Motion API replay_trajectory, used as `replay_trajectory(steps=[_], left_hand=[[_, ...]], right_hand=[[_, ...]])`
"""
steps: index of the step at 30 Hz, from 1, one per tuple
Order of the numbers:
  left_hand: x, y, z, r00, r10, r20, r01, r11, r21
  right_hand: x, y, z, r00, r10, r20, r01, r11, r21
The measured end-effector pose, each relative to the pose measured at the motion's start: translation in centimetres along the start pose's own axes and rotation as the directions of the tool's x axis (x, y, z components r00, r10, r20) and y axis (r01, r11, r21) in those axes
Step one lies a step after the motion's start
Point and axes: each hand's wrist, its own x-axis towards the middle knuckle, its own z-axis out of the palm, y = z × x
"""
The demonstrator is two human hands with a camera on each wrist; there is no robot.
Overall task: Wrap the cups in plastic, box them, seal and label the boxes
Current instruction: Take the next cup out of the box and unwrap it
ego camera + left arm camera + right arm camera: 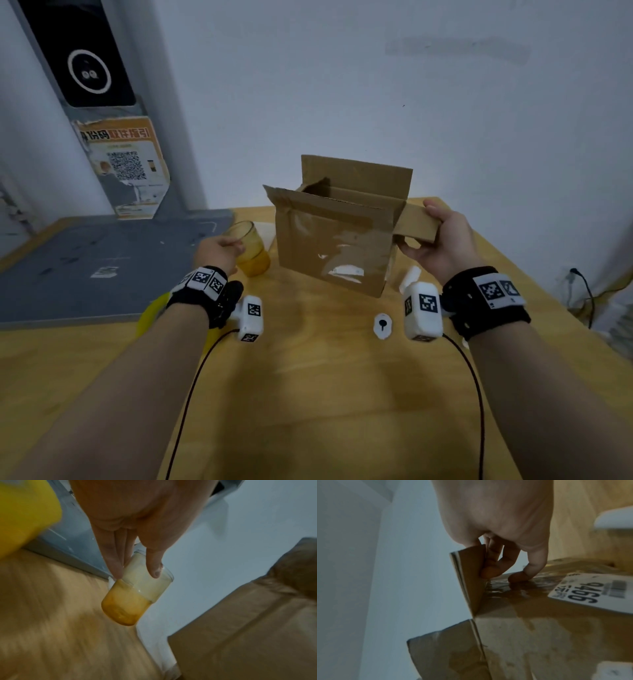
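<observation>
An open brown cardboard box [337, 240] stands on the wooden table [308, 394], its flaps up. To the left of the box, my left hand [236, 245] grips a tilted amber glass cup [251, 251] near its rim. The left wrist view shows thumb and fingers of that left hand [137, 573] pinching the cup [135, 601], with the box [248, 628] at right. My right hand [416, 226] holds the box's right side flap [419, 221] folded outward. In the right wrist view the right hand [481, 561] pinches that flap [469, 577], and the little finger rests on the taped side beside a printed label [590, 592].
A yellow roll [150, 317] lies under my left wrist. A small white piece with a black mark [382, 325] and another white item [409, 277] lie near the box. A grey platform [102, 260] borders the table on the left; cables [582, 294] run down the right wall.
</observation>
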Motion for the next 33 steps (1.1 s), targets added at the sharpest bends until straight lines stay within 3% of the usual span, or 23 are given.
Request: replay_trajectory(steps=[3, 7, 12, 16, 21, 25, 27, 29, 33], left_hand=[[-0.9, 0.4, -2.2, 0.988, 0.051, -0.145, -0.066, 0.992, -0.104], [-1.6, 1.5, -6.3, 0.936, 0.116, -0.331, -0.181, 0.968, -0.174], [-3.2, 2.2, -10.8, 0.882, 0.217, -0.42, -0.313, 0.933, -0.177], [-4.9, 2.1, -12.7, 0.85, 0.257, -0.46, -0.367, 0.915, -0.168], [-7.1, 2.5, -14.2, 0.759, 0.355, -0.545, -0.478, 0.873, -0.098], [-8.2, 4.2, -15.2, 0.7, 0.422, -0.575, -0.566, 0.819, -0.088], [-8.3, 5.6, -14.9, 0.713, 0.459, -0.531, -0.613, 0.775, -0.153], [-8.1, 7.0, -13.6, 0.745, 0.485, -0.457, -0.614, 0.767, -0.186], [-7.5, 9.2, -8.7, 0.798, 0.534, -0.281, -0.6, 0.752, -0.275]], right_hand=[[0.1, 1.7, 2.3, 1.0, -0.003, 0.01, 0.003, 0.999, -0.042], [-0.2, 5.2, 7.1, 0.998, 0.025, 0.053, -0.02, 0.996, -0.084], [-0.7, 10.3, 13.5, 0.966, 0.148, 0.21, -0.124, 0.985, -0.123], [-2.1, 13.8, 17.9, 0.912, 0.249, 0.325, -0.209, 0.966, -0.154], [-3.4, 17.1, 20.9, 0.808, 0.407, 0.427, -0.298, 0.906, -0.3], [-3.6, 17.4, 21.0, 0.724, 0.444, 0.528, -0.265, 0.886, -0.38], [-3.2, 16.5, 20.4, 0.692, 0.457, 0.559, -0.238, 0.875, -0.421], [-2.3, 15.4, 19.2, 0.705, 0.469, 0.531, -0.189, 0.847, -0.498], [0.7, 13.2, 15.3, 0.836, 0.395, 0.382, -0.012, 0.707, -0.707]])
